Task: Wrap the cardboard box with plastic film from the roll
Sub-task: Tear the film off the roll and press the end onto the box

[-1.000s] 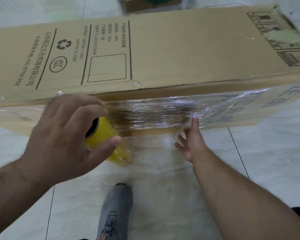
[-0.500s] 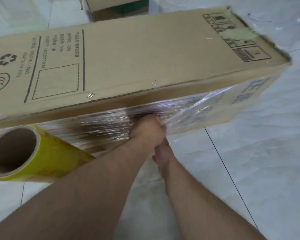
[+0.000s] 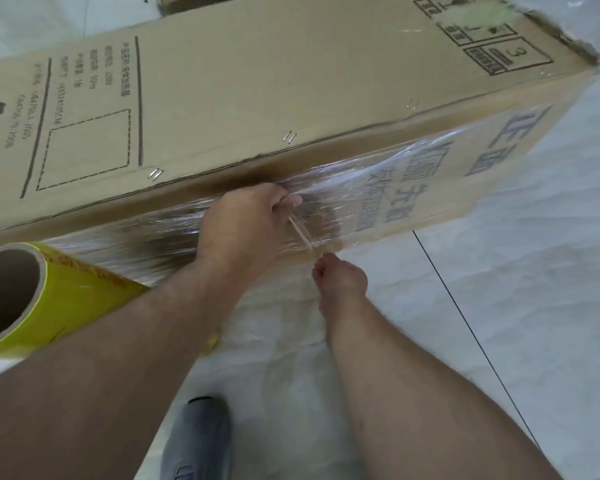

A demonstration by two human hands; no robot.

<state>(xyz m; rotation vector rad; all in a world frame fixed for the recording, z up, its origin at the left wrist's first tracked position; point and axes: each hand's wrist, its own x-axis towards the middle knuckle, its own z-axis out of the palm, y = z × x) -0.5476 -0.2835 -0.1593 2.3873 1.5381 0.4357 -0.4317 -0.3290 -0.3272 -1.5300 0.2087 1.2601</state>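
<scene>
A long cardboard box (image 3: pixel 257 81) lies across the tiled floor, its near side partly covered with clear plastic film (image 3: pixel 354 188). My left hand (image 3: pixel 243 230) grips a bunch of that film against the box's side. Just below it, my right hand (image 3: pixel 340 282) pinches the same film, and a thin twisted strand (image 3: pixel 300 233) runs taut between the two hands. The yellow film roll (image 3: pixel 73 303), with its open cardboard core facing me, sits at the lower left against my left forearm. What holds it there is hidden.
My grey shoe (image 3: pixel 198 441) stands on the pale floor tiles below the hands. A dark grout line (image 3: pixel 465 323) runs diagonally at the right. Another cardboard box (image 3: pixel 174 3) shows at the top edge behind the long one.
My left hand let go of the roll and moved right to grab the film on the box. My right hand went from spread fingers to pinching the film. The roll now sits nearer, at the left.
</scene>
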